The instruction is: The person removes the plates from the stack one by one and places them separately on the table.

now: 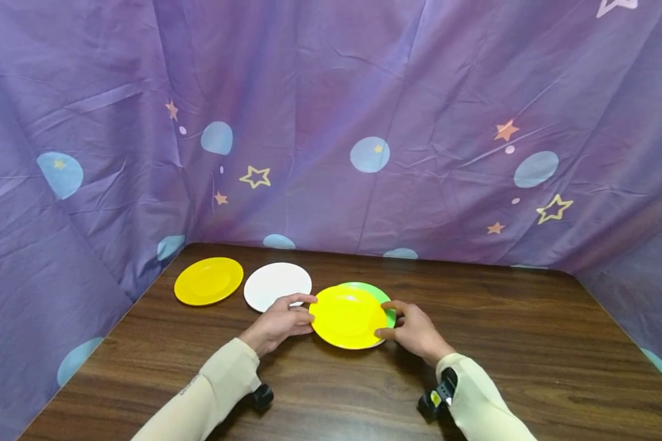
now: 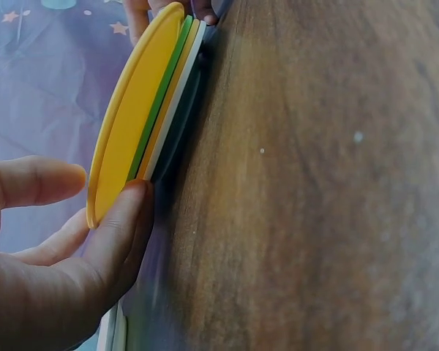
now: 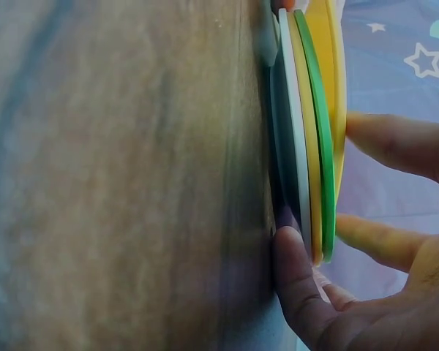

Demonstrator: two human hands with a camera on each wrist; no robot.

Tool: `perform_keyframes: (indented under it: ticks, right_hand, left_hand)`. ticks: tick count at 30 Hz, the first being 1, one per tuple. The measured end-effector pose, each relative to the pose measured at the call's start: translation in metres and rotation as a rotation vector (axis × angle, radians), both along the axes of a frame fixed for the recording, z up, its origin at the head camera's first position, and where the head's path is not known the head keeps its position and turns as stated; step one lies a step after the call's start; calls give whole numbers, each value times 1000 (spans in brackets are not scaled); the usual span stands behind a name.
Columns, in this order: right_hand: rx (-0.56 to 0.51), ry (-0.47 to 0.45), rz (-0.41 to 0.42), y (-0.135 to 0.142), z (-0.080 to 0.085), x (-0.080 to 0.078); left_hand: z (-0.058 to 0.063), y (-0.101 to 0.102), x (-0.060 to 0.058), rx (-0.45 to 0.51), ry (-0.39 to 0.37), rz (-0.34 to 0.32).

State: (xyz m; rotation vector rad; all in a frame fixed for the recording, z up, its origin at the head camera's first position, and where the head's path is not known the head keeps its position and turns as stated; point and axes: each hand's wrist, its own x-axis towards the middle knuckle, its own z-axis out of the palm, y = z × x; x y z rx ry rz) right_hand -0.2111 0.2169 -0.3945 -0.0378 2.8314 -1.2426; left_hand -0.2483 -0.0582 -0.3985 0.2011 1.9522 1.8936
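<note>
A yellow plate (image 1: 347,318) tops a small stack near the middle of the table. Beneath it a green plate (image 1: 383,296) peeks out at the upper right. The wrist views show another yellow plate (image 2: 168,99) under the green one, and a white plate (image 3: 295,124) at the bottom. My left hand (image 1: 280,321) grips the top yellow plate by its left rim, the thumb against the stack's edge. On the opposite side my right hand (image 1: 414,327) holds the right rim, its fingers spread over the plate edges. The plates' undersides are hidden.
Left of the stack a white plate (image 1: 277,286) lies on the wooden table (image 1: 529,343), close to my left fingers. Farther left is a separate yellow plate (image 1: 209,281). A purple patterned cloth (image 1: 309,92) hangs behind and along both sides.
</note>
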Motion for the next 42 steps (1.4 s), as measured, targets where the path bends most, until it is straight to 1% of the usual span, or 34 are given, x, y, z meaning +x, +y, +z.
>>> perform_keyframes:
  ticks: [6,13,19,25,34,39,42]
  right_hand:
    - [1,-17,-3,-1,0,1]
    - [-6,4,9,-1,2,3]
    - [-56,13,-8,-2,1,3]
    - [-94,5,-25,-2,-1,2]
    - [-112,14,-20,-2,-3,3]
    - [-118,27,-10,-2,-4,3]
    - [-113,33,-8,-2,-4,2]
  left_hand:
    - [0,-2,2,6,20,-15]
    - [0,-2,1,5,42,-26]
    - [1,-3,0,-3,44,-22]
    - [3,-6,2,-20,44,-24]
    - [-2,-12,3,0,35,-13]
    - [-4,-16,4,8,47,-32]
    - [-5,-19,3,16,51,-31]
